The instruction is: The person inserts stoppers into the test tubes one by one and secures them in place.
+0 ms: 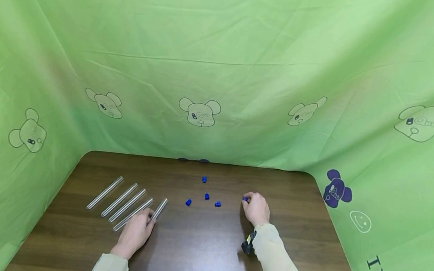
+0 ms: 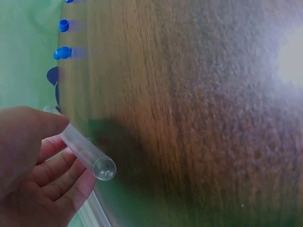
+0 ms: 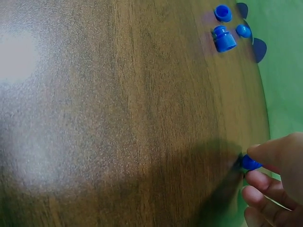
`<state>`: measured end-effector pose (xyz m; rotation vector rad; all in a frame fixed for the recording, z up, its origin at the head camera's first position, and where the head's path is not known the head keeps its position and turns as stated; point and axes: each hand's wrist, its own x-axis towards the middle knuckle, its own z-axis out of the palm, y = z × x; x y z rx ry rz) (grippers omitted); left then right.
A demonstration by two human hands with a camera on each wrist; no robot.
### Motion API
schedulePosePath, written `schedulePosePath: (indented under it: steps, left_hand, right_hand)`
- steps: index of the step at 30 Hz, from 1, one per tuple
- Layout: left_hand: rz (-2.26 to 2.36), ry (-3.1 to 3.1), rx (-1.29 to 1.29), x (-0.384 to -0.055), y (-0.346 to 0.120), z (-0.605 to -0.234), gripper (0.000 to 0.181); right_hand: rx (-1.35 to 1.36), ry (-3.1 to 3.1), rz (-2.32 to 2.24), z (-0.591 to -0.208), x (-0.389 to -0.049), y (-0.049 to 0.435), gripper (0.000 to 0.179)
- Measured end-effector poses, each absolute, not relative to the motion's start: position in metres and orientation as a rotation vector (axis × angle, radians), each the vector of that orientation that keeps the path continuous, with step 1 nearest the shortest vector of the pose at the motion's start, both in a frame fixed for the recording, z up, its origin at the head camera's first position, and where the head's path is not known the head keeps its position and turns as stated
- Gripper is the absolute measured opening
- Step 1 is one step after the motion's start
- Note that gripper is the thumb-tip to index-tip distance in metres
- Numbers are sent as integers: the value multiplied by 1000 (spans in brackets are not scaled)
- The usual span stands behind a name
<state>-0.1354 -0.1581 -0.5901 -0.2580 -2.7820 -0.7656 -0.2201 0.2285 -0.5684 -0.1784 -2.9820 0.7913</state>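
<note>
Between thumb and fingers, my left hand (image 1: 136, 231) holds a clear test tube (image 2: 87, 146), tilted above the table. Its round end faces the left wrist camera. Several more test tubes (image 1: 104, 192) lie slanted side by side on the table, left of and partly under that hand. My right hand (image 1: 258, 209) pinches a small blue cap (image 3: 251, 162) between thumb and fingertips, at the table's right half. Several other blue caps, one of them a ribbed stopper (image 3: 224, 39), lie scattered between the two hands toward the back.
The brown wooden table (image 1: 197, 256) has a glossy light reflection near its front middle. A green cloth (image 1: 237, 85) printed with bear heads hangs around its back and sides.
</note>
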Motion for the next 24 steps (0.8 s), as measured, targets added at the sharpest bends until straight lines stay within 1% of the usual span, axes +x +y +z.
schedulePosePath:
  steps: [13, 24]
  left_hand:
    - [-795, -2793, -208, -135, -151, -586, 17]
    - [-823, -2816, -182, -138, -149, -583, 18]
  right_hand:
    - [-71, -2868, 798, -575, -219, 231, 13]
    - [-53, -2853, 834, -579, -222, 235, 9]
